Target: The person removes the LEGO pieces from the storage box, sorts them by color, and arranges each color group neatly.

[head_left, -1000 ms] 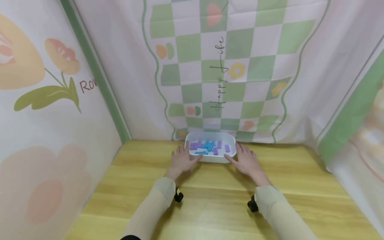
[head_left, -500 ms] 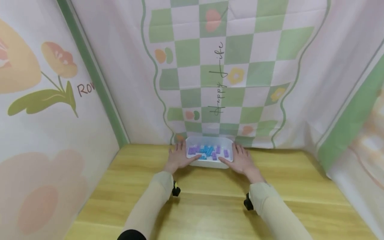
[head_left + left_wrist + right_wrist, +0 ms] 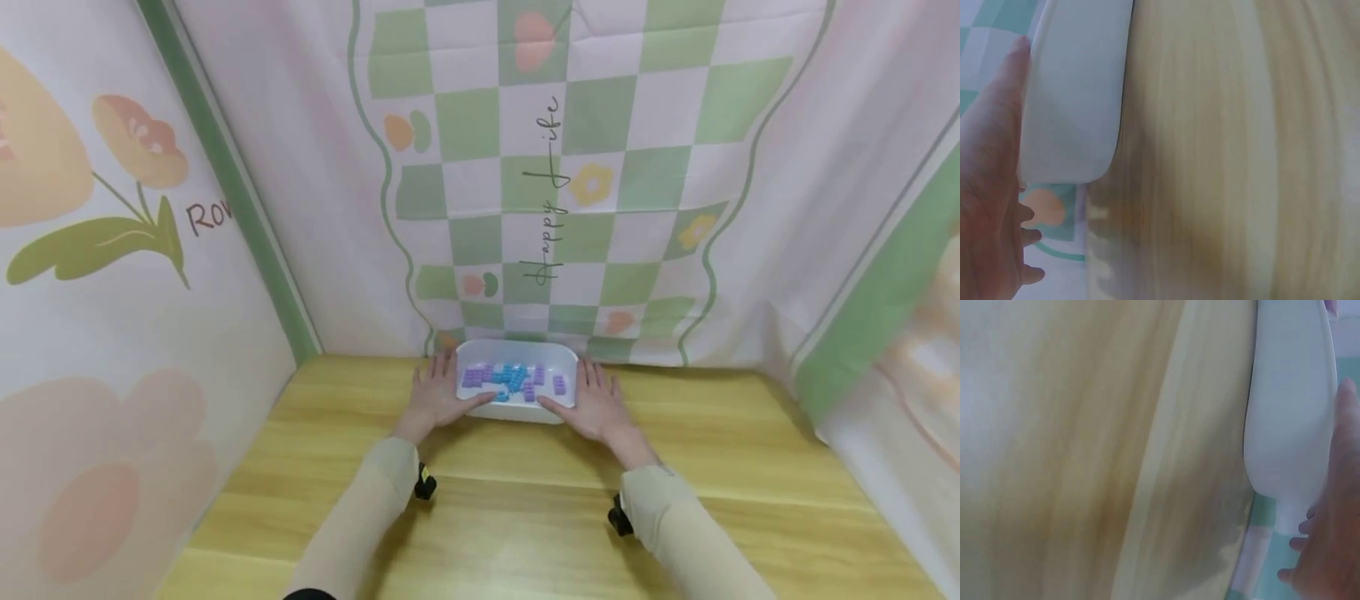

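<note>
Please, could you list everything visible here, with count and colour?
table: one, yellowish, foreground
box: one, white, table's far side
purple blocks: several, purple, in box
blue blocks: several, blue, in box
checked cloth: one, green-white, behind box
flowered cloth: one, white-orange, left
side cloth: one, white-green, right
round thing: one, black, bottom edge
sleeves: two, beige, picture's bottom
cameras: two, black, beside sleeves
left grip: one, bare, box's left end
right grip: one, bare, box's right end

Between the thumbs, the blue blocks blur together, too small to count. The thumbs of the left hand and right hand hide bits of the rim of the tub, which both wrist views crop beyond the thumb tips.
</note>
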A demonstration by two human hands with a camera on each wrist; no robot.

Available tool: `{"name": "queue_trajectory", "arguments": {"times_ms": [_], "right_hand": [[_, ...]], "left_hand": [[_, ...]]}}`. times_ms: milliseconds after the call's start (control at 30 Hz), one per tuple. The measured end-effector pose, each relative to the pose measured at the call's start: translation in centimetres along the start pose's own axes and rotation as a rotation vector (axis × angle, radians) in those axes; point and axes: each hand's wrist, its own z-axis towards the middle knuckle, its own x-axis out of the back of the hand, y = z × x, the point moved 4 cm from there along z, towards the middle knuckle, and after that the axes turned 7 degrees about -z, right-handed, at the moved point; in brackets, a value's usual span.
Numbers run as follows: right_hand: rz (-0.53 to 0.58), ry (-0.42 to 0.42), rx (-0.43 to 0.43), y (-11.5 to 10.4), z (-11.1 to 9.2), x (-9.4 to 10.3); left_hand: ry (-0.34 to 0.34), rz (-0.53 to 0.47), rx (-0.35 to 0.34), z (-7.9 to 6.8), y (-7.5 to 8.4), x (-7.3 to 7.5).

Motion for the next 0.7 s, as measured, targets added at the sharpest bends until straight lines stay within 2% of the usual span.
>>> {"name": "queue_trajectory", "arguments": {"times_ms": [333,467,700], "right_hand": [[0.007,0.04,0.011,-1.8,-1.4,-0.6],[-0.004,0.042,0.02,-2.9,-2.4,-0.7],[0.007,0.053,0.032,-4.3,-4.5,-1.2]], "left_hand": [[0.054,-0.026,-0.032,-2.4,-1.1,0.5],[0.074,-0.02,-0.029,-4.0,-1.7,0.7],[0.061,-0.044,0.0,-7.2,-2.4,0.8]]}}
